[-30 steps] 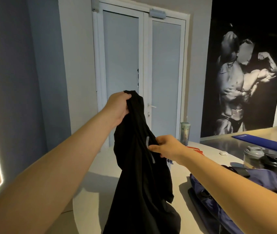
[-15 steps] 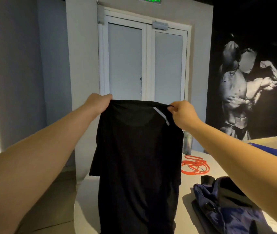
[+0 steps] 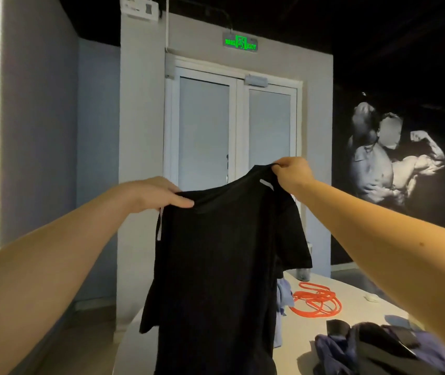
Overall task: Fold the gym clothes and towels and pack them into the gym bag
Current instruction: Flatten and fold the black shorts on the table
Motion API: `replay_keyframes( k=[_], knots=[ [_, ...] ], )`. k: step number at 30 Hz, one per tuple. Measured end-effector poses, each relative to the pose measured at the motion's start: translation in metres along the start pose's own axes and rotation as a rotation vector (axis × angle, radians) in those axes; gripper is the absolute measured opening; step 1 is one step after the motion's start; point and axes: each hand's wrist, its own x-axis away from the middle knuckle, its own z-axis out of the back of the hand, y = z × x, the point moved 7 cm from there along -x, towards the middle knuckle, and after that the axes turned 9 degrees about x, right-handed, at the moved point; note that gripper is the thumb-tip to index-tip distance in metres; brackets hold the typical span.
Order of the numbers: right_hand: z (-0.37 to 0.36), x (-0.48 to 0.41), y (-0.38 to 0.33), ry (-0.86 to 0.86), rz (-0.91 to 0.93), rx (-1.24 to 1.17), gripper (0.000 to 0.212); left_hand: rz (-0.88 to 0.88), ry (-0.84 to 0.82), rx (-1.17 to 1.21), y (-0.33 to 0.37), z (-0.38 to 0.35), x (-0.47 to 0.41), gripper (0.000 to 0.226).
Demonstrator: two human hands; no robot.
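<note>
A black T-shirt [image 3: 216, 266] with short white stripes at the shoulders hangs spread in the air in front of me, above the white table [image 3: 351, 299]. My left hand [image 3: 159, 194] grips its left shoulder, fingers laid over the front of the cloth. Higher up, my right hand [image 3: 293, 173] pinches the right shoulder seam, so the shirt hangs tilted. The dark blue gym bag [image 3: 378, 347] lies open on the table at the lower right. A light blue cloth [image 3: 283, 296] shows partly behind the shirt's right edge.
An orange coiled rope [image 3: 316, 300] lies on the table behind the bag. A cup [image 3: 304, 273] stands at the table's far edge and a small white object [image 3: 370, 297] lies to the right. White double doors [image 3: 232, 131] are straight ahead.
The shirt went from bunched in my left hand to spread by both shoulders. Since half a second ago my right hand has risen and my view has tilted upward.
</note>
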Motion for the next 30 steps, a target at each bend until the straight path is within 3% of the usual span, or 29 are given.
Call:
replay_keyframes(
  k=[2, 5, 9, 15, 18, 21, 23, 26, 30],
  knots=[
    [0.005, -0.003, 0.001, 0.036, 0.023, 0.281, 0.025, 0.062, -0.051, -0.134, -0.007, -0.004, 0.005, 0.044],
    [0.008, 0.002, 0.008, 0.058, 0.019, 0.648, 0.027, 0.105, -0.099, -0.099, -0.018, -0.01, 0.006, 0.045],
    [-0.001, 0.01, 0.02, -0.06, -0.097, 0.432, 0.023, 0.062, -0.123, 0.039, -0.017, -0.019, 0.007, 0.038],
    [-0.003, 0.022, 0.036, -0.102, -0.332, -0.308, 0.012, -0.009, -0.096, 0.153, -0.01, -0.009, 0.009, 0.037],
    [0.0, 0.017, 0.031, -0.056, -0.226, -0.276, 0.015, -0.004, -0.219, 0.316, -0.004, -0.011, 0.013, 0.053],
    [0.011, 0.014, 0.025, -0.026, -0.126, -0.159, 0.02, 0.004, -0.278, 0.333, -0.001, -0.006, 0.019, 0.044],
    [0.019, 0.016, 0.02, -0.031, -0.064, -0.094, 0.023, 0.022, -0.169, 0.215, -0.002, 0.009, 0.019, 0.035],
    [0.028, 0.019, 0.014, -0.07, -0.02, 0.015, 0.025, -0.002, 0.115, -0.16, 0.004, 0.04, 0.018, 0.021],
    [0.038, 0.027, 0.005, -0.127, -0.039, 0.034, 0.018, -0.103, 0.367, -0.217, 0.026, 0.067, 0.021, 0.019]
  ],
)
